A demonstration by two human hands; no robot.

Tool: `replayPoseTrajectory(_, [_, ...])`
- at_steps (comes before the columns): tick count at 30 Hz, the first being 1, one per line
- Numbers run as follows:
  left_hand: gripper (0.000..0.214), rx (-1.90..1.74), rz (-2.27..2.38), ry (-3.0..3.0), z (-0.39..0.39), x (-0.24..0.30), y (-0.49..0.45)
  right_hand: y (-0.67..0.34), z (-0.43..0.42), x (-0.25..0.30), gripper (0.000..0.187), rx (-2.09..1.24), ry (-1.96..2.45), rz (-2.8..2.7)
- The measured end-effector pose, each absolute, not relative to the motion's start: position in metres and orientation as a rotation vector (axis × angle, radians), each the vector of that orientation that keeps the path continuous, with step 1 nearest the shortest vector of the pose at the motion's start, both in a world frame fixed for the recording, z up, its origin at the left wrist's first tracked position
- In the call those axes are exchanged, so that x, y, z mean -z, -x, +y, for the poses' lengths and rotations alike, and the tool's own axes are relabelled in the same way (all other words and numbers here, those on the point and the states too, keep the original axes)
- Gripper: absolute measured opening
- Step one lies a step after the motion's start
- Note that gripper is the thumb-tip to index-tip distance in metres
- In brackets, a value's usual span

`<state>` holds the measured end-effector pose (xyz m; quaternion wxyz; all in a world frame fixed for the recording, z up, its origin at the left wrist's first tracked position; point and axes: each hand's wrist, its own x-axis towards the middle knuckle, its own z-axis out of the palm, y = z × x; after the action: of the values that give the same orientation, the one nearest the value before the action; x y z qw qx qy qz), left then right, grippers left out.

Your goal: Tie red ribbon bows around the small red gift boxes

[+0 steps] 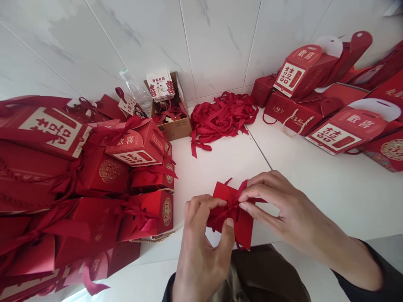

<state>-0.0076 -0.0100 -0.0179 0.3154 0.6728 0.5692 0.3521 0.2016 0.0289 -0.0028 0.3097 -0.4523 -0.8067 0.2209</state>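
A small red gift box sits at the front edge of the white table, close in front of me. Across its top runs a red ribbon, gathered in a knot or bow at the middle. My right hand pinches the ribbon between thumb and fingertips on the right of the knot. On the other side, my left hand has thumb and index finger closed about the ribbon's left part, over the box. The fingers partly cover the bow, and the box's underside is hidden.
Stacked red boxes with ribbons fill the left side. Behind lie a heap of loose red ribbons, a cardboard box holding cards and ribbon pieces, and a clear plastic bottle. More red boxes stand at right, against the tiled wall.
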Motion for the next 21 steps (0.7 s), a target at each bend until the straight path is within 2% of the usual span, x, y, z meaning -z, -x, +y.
replayPoseTrajectory(5, [0.023, -0.909, 1.517, -1.819, -0.012, 0.021, 0.005, -0.193, 0.036, 0.000, 0.011, -0.618, 1.299, -1.988])
replayPoseTrajectory(8, [0.016, -0.936, 1.549, -1.787, -0.012, 0.023, 0.007, -0.194, 0.036, -0.002, 0.011, -0.633, 1.414, -1.887])
replayPoseTrajectory(11, [0.009, -0.976, 1.559, -1.716, -0.011, 0.024, 0.008, -0.196, 0.032, -0.003, 0.008, -0.479, 1.471, -1.792])
replayPoseTrajectory(14, [0.011, -1.007, 1.533, -1.632, -0.010, 0.024, 0.008, -0.196, 0.024, -0.004, 0.009, -0.357, 1.276, -1.924])
replayPoseTrajectory(18, [0.021, -1.000, 1.531, -1.546, -0.008, 0.022, 0.006, -0.190, 0.016, 0.003, 0.019, -0.478, 1.017, -2.270])
replayPoseTrajectory(21, [0.025, -1.032, 1.559, -1.504, -0.008, 0.021, 0.004, -0.186, 0.015, 0.010, 0.014, -0.430, 1.005, -2.307])
